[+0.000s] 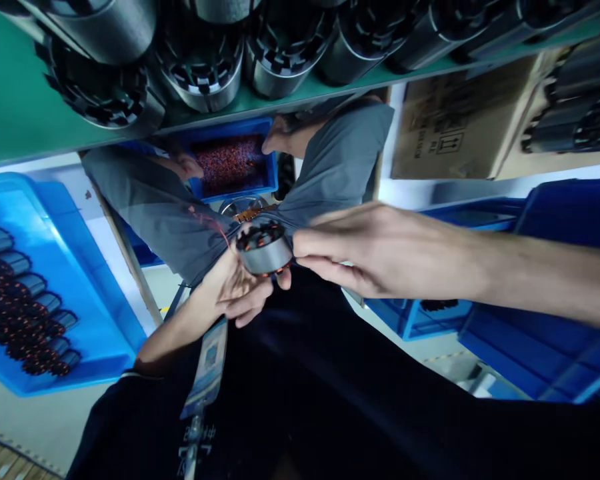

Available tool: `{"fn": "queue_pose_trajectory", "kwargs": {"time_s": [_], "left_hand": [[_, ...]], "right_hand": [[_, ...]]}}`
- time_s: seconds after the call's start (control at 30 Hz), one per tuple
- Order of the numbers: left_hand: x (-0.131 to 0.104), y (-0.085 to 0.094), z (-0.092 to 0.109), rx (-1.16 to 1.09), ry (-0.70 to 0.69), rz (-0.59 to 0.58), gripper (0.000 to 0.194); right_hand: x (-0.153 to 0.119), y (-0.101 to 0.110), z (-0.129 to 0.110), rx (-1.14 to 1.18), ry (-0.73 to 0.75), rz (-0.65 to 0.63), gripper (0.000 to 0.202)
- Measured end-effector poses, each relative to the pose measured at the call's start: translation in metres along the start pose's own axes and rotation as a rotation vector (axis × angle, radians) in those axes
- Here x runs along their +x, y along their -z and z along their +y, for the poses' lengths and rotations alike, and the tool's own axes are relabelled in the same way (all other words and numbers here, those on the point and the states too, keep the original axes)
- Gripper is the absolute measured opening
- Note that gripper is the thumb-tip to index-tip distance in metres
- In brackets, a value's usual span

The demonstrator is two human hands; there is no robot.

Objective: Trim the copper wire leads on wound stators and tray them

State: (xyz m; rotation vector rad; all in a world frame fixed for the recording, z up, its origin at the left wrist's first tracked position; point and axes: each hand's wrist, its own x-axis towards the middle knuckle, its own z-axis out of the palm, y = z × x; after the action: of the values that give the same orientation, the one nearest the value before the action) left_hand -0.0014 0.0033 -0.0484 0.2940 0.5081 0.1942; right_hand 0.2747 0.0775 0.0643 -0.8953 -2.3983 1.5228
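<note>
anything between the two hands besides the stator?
In the head view, only the small wound stator sits between the left hand and right hand; fingers of both touch it, with nothing else in the gap.

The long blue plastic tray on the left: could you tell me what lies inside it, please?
The long blue plastic tray holds a row of grey metal stator cores with copper-coloured windings, lying side by side. The row runs off the picture's left edge, so its full count is hidden.

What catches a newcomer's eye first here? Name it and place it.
At centre, a small grey metal stator ring with copper windings, pinched between the right hand and left hand. Above, large grey metal stator cylinders line a green shelf. Far left, a bright blue plastic tray holds wound parts.
</note>
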Motion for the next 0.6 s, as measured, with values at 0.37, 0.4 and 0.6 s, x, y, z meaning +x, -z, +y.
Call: {"fn": "queue_pose_trajectory", "kwargs": {"time_s": [0.37, 0.4, 0.6], "left_hand": [[0.008, -0.018, 0.039, 1.042, -0.846, 0.182, 0.057], [0.009, -0.025, 0.043, 0.877, -0.624, 0.079, 0.062], [-0.013, -0.045, 0.056, 1.426, -0.690, 0.357, 0.035]], "right_hand": [[-0.002, -0.015, -0.007, 0.656, -0.258, -0.062, 0.041], [0.000, -0.002, -0.009, 0.498, -0.200, -0.083, 0.041], [-0.016, 0.046, -0.014, -0.189, -0.102, 0.090, 0.057]]}}
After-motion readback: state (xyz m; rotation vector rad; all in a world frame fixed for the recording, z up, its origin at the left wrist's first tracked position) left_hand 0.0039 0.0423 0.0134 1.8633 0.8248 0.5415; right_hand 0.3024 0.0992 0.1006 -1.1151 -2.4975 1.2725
